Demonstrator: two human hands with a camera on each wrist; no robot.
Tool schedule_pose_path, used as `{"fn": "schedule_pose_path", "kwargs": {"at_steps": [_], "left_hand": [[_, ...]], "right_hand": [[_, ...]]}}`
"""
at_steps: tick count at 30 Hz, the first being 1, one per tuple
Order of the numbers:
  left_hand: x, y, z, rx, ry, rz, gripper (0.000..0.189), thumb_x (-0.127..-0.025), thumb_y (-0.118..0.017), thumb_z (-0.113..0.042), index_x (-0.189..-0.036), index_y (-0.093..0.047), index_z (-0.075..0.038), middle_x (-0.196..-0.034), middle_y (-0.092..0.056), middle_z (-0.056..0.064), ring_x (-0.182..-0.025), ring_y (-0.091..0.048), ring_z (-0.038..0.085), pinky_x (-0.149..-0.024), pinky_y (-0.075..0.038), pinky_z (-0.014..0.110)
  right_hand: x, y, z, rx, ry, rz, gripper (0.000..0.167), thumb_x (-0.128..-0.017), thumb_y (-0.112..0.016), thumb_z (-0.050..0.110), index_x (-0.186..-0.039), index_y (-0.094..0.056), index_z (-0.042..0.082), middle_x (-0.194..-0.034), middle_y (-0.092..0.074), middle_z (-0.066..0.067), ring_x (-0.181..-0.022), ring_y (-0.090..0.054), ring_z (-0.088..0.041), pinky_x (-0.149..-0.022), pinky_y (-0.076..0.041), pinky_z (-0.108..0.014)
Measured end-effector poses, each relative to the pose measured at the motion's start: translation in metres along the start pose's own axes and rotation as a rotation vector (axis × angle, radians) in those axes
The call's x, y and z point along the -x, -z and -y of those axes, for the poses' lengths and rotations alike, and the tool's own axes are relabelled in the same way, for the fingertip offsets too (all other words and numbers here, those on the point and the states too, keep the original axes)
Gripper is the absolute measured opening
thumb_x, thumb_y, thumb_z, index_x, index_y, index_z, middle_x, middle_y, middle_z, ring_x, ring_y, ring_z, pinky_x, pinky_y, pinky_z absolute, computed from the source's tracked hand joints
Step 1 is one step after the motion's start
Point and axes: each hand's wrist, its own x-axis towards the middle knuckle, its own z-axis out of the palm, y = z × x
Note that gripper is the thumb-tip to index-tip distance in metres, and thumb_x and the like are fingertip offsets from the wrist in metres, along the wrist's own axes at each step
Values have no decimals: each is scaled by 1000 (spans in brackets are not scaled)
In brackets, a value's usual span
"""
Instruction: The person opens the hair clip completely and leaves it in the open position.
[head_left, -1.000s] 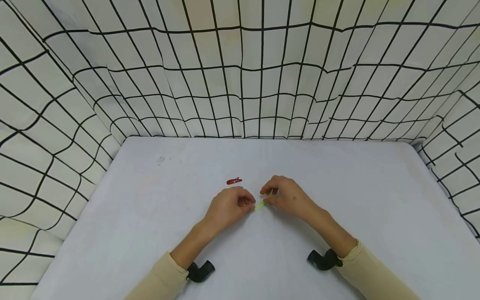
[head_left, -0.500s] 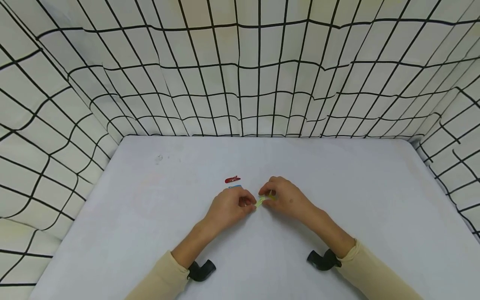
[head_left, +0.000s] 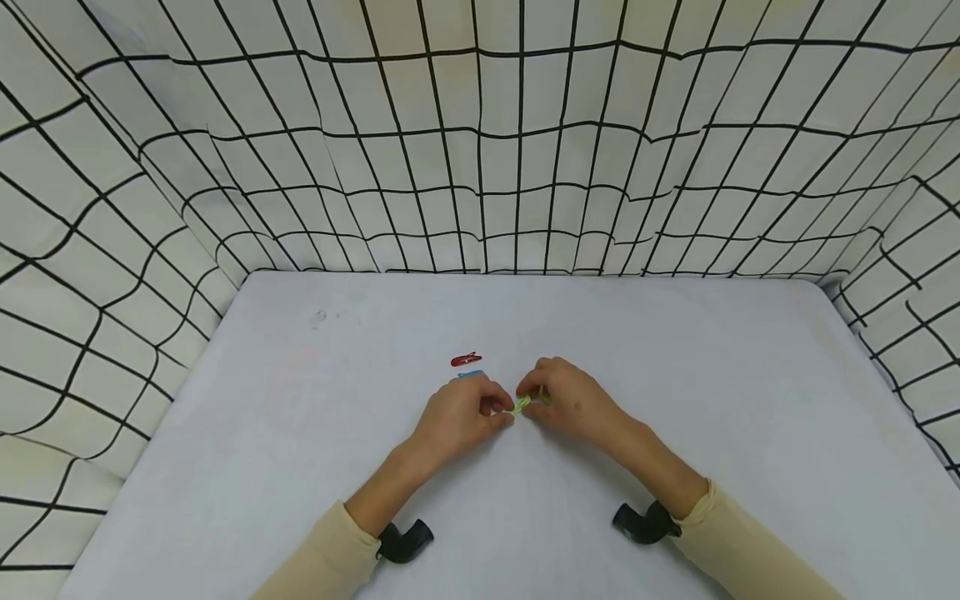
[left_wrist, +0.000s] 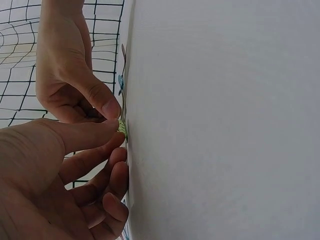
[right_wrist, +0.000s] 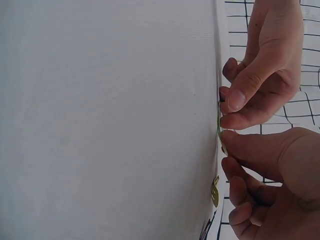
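A light green hair clip (head_left: pixel 522 405) lies between the two hands, low over the white table. My left hand (head_left: pixel 459 417) pinches one end of it between thumb and forefinger. From the other side, my right hand (head_left: pixel 579 402) pinches the opposite end, with its fingertips partly covering the clip. Under the right fingers a yellow hair clip (right_wrist: pixel 215 192) shows on the table in the right wrist view. Beyond the left hand are a red hair clip (head_left: pixel 466 359) and a blue hair clip (head_left: pixel 470 374), the latter partly hidden by that hand.
The white table (head_left: pixel 300 433) carries a faint grey mark (head_left: pixel 319 317) at its far left. Black netting (head_left: pixel 517 158) over white walls encloses the back and sides. Dark thin items (right_wrist: pixel 206 227), too unclear to name, appear low in the right wrist view.
The green clip has turned and shifted slightly between the fingertips, and the right hand has lowered a little. The blue clip and the yellow clip have come into sight past the hands.
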Motion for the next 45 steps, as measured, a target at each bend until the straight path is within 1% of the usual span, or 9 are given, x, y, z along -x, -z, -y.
{"fn": "schedule_pose_path", "kwargs": {"at_steps": [8, 17, 21, 29, 38, 45], "left_hand": [[0, 0, 1, 10, -1, 1, 7, -86, -85, -20, -92, -81, -20, -81, -68, -9, -72, -55, 5, -64, -45, 21], [-1, 0, 1, 45, 7, -3, 5, -88, -84, -19, -91, -79, -20, -80, -67, -8, -71, -55, 6, -63, -45, 21], [-2, 0, 1, 44, 10, 1, 6, -88, -83, -18, -90, -78, -20, -79, -66, -8, -72, -55, 6, -64, -45, 21], [-2, 0, 1, 46, 20, 1, 11, -87, -84, -15, -84, -75, -21, -76, -64, -9, -71, -56, 5, -64, -45, 21], [-2, 0, 1, 35, 11, -10, 9, -88, -82, -13, -91, -76, -19, -78, -67, -8, -71, -56, 5, -65, -46, 22], [-3, 1, 2, 85, 21, -35, 8, -88, -82, -13, -92, -78, -19, -78, -71, -8, -70, -59, 4, -65, -48, 22]], "right_hand": [[0, 0, 2, 3, -34, 30, 16, -87, -84, 9, -102, -81, 13, -92, -69, 5, -90, -59, -11, -79, -52, -26], [-1, -1, 1, 12, -42, 24, 14, -86, -84, 9, -99, -80, 14, -92, -69, 6, -90, -59, -11, -80, -52, -28], [-1, -1, 1, 14, -48, 31, 14, -86, -84, 9, -98, -79, 15, -92, -69, 7, -89, -58, -10, -80, -52, -28], [0, 0, 3, -50, -55, 40, 11, -89, -80, 6, -92, -75, 16, -84, -67, 7, -77, -57, -8, -72, -49, -24], [2, 3, -2, -105, -30, 27, 11, -92, -76, 5, -94, -77, 15, -86, -71, 6, -77, -58, -8, -73, -49, -23], [3, 5, -4, -165, -15, 27, 10, -93, -76, 6, -95, -77, 16, -89, -72, 6, -80, -59, -8, -75, -50, -23]]}}
